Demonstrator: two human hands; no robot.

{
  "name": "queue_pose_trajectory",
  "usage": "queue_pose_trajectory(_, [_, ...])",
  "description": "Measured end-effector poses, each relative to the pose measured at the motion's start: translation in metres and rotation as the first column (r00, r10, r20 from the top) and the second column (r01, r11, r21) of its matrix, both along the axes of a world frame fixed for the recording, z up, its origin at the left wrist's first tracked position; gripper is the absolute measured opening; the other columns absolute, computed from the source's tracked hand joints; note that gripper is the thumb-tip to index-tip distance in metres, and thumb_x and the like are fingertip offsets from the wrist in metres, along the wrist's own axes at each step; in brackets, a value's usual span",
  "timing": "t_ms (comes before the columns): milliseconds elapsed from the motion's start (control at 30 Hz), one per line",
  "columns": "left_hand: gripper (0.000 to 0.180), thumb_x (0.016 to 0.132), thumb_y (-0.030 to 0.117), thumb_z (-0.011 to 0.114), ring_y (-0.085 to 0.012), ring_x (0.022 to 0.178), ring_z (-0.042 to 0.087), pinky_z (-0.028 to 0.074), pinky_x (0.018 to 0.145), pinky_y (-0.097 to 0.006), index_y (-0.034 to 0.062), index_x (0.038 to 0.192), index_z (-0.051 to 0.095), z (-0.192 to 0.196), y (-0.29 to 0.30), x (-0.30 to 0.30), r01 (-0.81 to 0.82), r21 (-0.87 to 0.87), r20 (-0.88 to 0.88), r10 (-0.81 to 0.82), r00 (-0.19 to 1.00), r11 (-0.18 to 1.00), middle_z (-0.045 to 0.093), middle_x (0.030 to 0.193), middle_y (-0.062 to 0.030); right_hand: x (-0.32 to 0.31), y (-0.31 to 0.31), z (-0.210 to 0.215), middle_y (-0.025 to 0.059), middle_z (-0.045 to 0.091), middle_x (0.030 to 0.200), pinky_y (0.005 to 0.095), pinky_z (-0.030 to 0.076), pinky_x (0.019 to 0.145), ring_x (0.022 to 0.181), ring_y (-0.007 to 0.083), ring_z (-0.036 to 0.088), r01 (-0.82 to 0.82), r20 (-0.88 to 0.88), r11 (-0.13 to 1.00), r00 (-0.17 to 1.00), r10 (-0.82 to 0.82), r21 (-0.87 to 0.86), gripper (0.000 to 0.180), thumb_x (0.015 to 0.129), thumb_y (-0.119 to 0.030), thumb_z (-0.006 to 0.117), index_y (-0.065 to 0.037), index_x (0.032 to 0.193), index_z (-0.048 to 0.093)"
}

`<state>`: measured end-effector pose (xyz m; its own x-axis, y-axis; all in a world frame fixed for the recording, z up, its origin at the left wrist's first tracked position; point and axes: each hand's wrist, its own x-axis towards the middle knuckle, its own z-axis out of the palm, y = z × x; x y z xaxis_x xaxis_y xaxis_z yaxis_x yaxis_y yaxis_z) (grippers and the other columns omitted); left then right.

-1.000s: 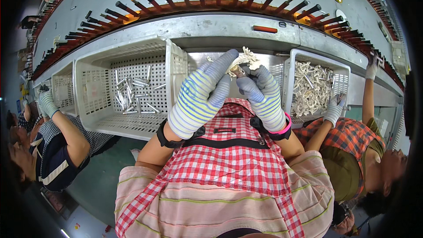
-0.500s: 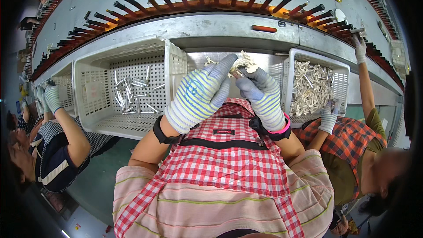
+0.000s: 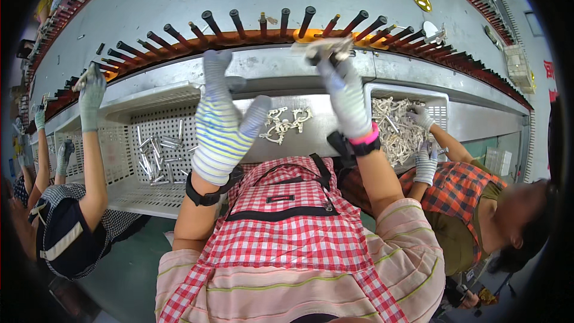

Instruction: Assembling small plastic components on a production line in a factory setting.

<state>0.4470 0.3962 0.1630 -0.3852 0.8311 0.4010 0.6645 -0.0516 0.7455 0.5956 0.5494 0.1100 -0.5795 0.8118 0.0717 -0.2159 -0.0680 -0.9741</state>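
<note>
My right hand (image 3: 347,93), in a striped work glove, reaches over the metal rail to the row of upright rods. Its fingers are closed on a pale branched metal piece (image 3: 336,46), smeared by motion. A dark shape beside the fingers is too blurred to name. My left hand (image 3: 224,122), gloved alike, stretches over the right edge of the left crate with its thumb apart and nothing in it. Its fingertips are at the rail (image 3: 263,60). Between my forearms, several pale branched metal pieces (image 3: 286,121) lie on the bare metal tray (image 3: 245,151).
A white crate (image 3: 122,170) on the left holds silvery tubes (image 3: 160,154). The right crate (image 3: 439,100) is heaped with pale branched pieces, and a co-worker's gloved hands (image 3: 426,161) are in it. Another co-worker's gloved hand (image 3: 92,98) reaches to the rods (image 3: 236,24) at far left.
Both my hands have moved apart and forward from above the tray to the rail, the right with a pale piece. The left has opened. Pieces on the tray are uncovered.
</note>
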Motion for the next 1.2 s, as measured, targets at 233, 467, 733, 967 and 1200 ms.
queue_pose_trajectory(233, [0.079,0.082,0.015,0.062,-0.0194,0.080,0.055,0.050,0.069,-0.030,0.0023,0.143,0.012,-0.033,-0.023,0.030,-0.061,-0.052,0.215,0.071,0.974,0.997,0.048,0.121,-0.0231,-0.051,0.108,-0.055,-0.0005,0.058,0.100,0.0236,0.041,0.080,0.090,0.0089,0.051,0.298,-0.304,0.948,0.919,-0.252,0.116,0.025,0.087,-0.016,0.062,-0.004,0.108,0.054])
queue_pose_trajectory(467, [0.070,0.086,0.017,0.058,-0.0228,0.086,0.057,0.048,0.077,-0.032,0.0011,0.140,0.018,-0.039,-0.056,0.024,-0.142,-0.335,0.291,0.246,0.925,0.932,0.048,0.121,-0.0216,-0.089,0.094,-0.097,0.0004,0.060,0.092,0.0234,0.043,0.075,0.082,0.0091,0.051,0.212,-0.234,0.944,0.960,-0.153,0.252,0.021,0.090,-0.015,0.056,-0.003,0.108,0.055])
queue_pose_trajectory(733, [0.039,0.083,0.022,0.057,-0.0364,0.097,0.058,0.046,0.083,-0.042,0.0005,0.115,0.051,-0.121,-0.016,0.018,0.245,-0.720,0.175,-0.172,0.969,0.650,0.060,0.103,-0.0221,-0.018,-0.007,-0.129,0.0157,0.050,0.124,0.0319,0.035,0.100,0.115,0.0211,0.048,0.064,0.049,0.998,0.997,-0.064,0.016,0.044,0.090,-0.003,0.047,0.002,0.131,0.034])
queue_pose_trajectory(967, [0.046,0.075,0.013,0.064,-0.0397,0.104,0.054,0.047,0.087,-0.044,0.0054,0.118,0.049,-0.239,0.022,0.016,-0.021,-0.932,-0.085,-0.162,0.983,0.362,0.044,0.126,-0.0239,0.130,0.000,-0.163,0.0113,0.056,0.101,0.0301,0.042,0.087,0.093,0.0181,0.051,0.704,0.344,0.678,0.595,-0.726,0.214,0.025,0.091,-0.009,0.049,0.003,0.113,0.050])
queue_pose_trajectory(1200, [0.034,0.081,0.016,0.059,-0.0363,0.104,0.056,0.048,0.083,-0.042,0.0067,0.113,0.054,-0.270,0.018,0.007,0.019,-0.942,0.037,0.048,0.998,0.335,0.053,0.118,-0.0209,0.251,0.049,-0.228,0.0162,0.057,0.107,0.0351,0.042,0.090,0.099,0.0269,0.055,0.572,0.654,0.664,0.270,-0.707,0.482,0.028,0.087,-0.011,0.054,-0.002,0.113,0.054])
